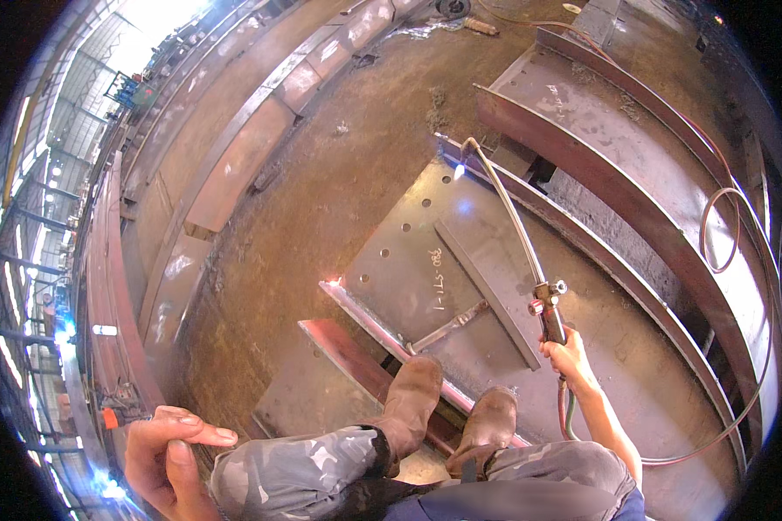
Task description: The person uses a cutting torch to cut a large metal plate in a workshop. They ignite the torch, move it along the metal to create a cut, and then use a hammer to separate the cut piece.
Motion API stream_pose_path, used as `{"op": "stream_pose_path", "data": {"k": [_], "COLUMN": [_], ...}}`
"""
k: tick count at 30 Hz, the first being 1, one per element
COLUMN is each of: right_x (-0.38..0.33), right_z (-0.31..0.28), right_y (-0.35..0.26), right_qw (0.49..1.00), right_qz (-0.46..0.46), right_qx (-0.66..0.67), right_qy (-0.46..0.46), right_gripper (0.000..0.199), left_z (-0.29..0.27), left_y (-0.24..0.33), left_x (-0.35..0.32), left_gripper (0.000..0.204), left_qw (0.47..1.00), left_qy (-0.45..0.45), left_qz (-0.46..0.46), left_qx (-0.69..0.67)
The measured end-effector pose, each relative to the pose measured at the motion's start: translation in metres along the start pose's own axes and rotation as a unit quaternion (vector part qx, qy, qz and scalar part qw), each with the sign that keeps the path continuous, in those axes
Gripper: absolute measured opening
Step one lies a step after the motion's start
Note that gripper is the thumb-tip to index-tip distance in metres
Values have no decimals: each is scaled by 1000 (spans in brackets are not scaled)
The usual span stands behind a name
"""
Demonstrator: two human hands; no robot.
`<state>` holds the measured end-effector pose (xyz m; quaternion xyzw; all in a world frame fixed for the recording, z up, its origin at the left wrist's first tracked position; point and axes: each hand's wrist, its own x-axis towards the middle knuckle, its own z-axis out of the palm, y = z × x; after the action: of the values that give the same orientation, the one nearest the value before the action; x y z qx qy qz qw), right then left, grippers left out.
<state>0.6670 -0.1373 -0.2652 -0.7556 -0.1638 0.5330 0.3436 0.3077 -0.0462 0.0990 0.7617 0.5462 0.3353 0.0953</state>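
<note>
Camouflage-trousered knees (321, 469) below, left hand (167, 460) loosely open, right hand (569, 354) grips long cutting torch (517, 234) over drilled steel plate (408, 252).

Steel plate (460, 278) matt grey, drilled, mill-scaled, beams beside plate (582, 165) rusty brown rough steel, cutting torch (517, 234) bare metal tube, brass valves, boots (447, 408) scuffed brown leather, trousers (295, 473) camo cloth, floor (321, 191) dusty, rough
</note>
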Motion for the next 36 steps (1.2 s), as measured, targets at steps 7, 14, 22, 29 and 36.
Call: {"op": "stream_pose_path", "data": {"k": [7,14,22,29,36], "right_x": [-8,-26,-47,-80,16], "right_z": [-3,7,37,45,-8], "right_y": [-33,-37,1,-3,-47], "right_qw": [999,993,979,974,960], "right_qz": [-36,-98,-142,-147,-188], "right_qx": [10,-44,-106,-169,-52], "right_qy": [-19,47,99,27,-202], "right_gripper": [32,30,26,44,39], "left_z": [5,145,397,403,312], "left_y": [-16,-102,-74,-63,-94], "left_x": [22,84,17,15,46], "left_gripper": [29,38,48,45,56], "left_qw": [965,884,712,570,594], "left_qy": [-65,-248,-461,-380,-216], "left_qz": [-27,-136,-209,-428,-414], "left_qx": [-251,-372,-487,-589,-655]}}
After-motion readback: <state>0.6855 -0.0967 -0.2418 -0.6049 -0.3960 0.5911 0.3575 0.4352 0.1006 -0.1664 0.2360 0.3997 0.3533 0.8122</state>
